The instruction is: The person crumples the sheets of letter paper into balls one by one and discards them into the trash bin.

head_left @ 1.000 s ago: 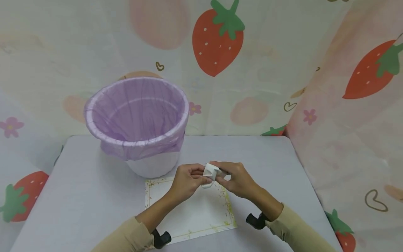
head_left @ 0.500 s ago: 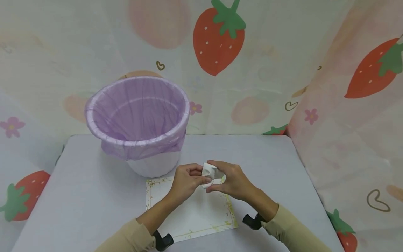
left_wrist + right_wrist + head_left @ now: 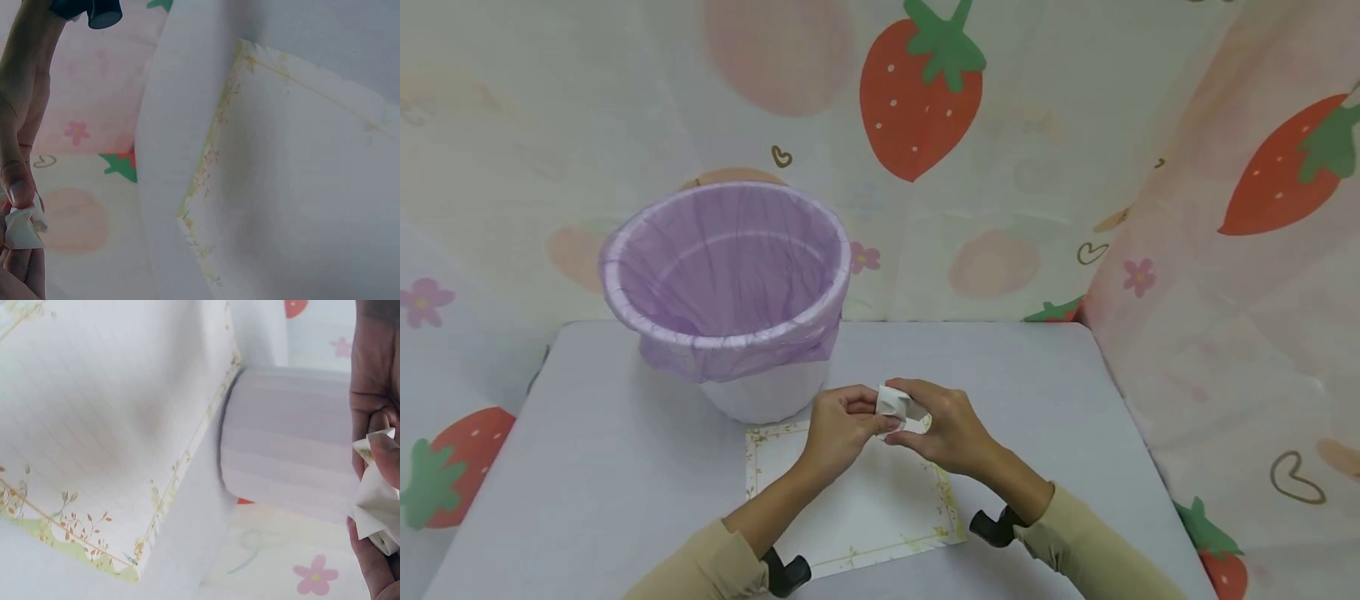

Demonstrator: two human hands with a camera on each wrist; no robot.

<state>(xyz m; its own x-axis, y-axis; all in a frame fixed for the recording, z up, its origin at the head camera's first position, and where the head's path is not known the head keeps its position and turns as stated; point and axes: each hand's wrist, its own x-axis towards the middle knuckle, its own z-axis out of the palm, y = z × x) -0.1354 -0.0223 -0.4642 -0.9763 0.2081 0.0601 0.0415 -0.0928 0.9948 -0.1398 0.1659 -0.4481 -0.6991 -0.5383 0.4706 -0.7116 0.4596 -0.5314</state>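
Note:
A small crumpled piece of white paper (image 3: 891, 402) is held between both hands above a sheet of lined paper. From the left, my left hand (image 3: 838, 433) pinches it between thumb and fingers. My right hand (image 3: 953, 427) curls round its right side, with thumb below and fingers above. Folds and creases show on the crumpled paper (image 3: 377, 497) in the right wrist view; in the left wrist view only part of the crumpled paper (image 3: 24, 230) appears at the left edge. Beneath the hands lies the lined sheet (image 3: 857, 517), bordered with printed leaves and flowers.
A white bin (image 3: 771, 392) with a purple bag liner (image 3: 737, 283) folded over its rim stands behind the sheet, left of the hands. The white-covered table (image 3: 1037, 375) meets a strawberry-printed backdrop (image 3: 805, 225) at the back and sides.
My right hand has shifted left and wrapped further round the crumpled paper. The left hand and paper have moved slightly left and up. The bin and sheet stay in place.

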